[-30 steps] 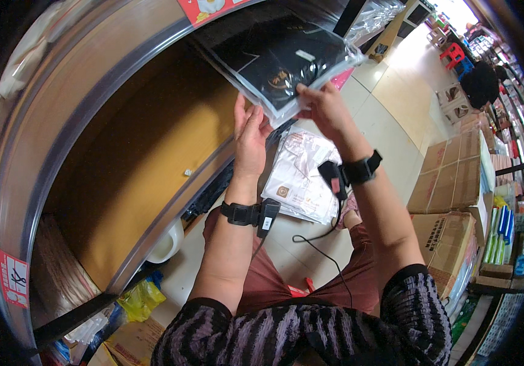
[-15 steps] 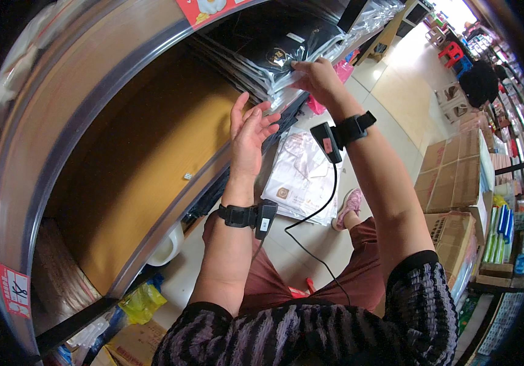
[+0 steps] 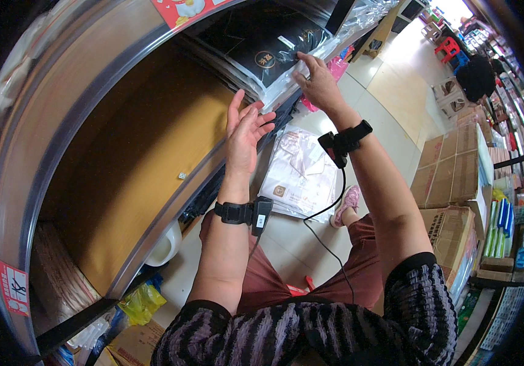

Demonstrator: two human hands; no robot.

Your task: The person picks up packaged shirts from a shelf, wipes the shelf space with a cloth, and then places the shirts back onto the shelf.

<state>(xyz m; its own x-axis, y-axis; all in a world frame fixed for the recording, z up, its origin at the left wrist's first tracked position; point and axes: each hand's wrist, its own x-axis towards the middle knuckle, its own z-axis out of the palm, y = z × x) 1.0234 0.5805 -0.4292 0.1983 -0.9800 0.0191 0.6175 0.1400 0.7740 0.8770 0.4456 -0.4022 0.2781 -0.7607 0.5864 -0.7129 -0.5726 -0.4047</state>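
A stack of flat black garments in clear plastic bags (image 3: 237, 46) lies at the far end of a wooden shelf. My right hand (image 3: 321, 86) is at the right edge of the top bag, fingertips against the plastic, thumb and forefinger apart. My left hand (image 3: 243, 135) is palm up at the stack's near corner, its fingers spread and nothing in it. Whether its fingertips touch the bags' edges is hard to tell. Both wrists wear black straps with small black boxes.
The bare wooden shelf board (image 3: 170, 134) has a small white bit (image 3: 182, 175) on it. Bagged white garments (image 3: 298, 174) lie on the tiled floor below. Cardboard boxes (image 3: 448, 165) stand at right. A white bowl-like container (image 3: 165, 245) sits under the shelf edge.
The top bag, lifted and wrinkled at its edge before, now lies flatter. My right hand has let go of the pinched plastic and its fingers have parted. My left hand has barely moved.
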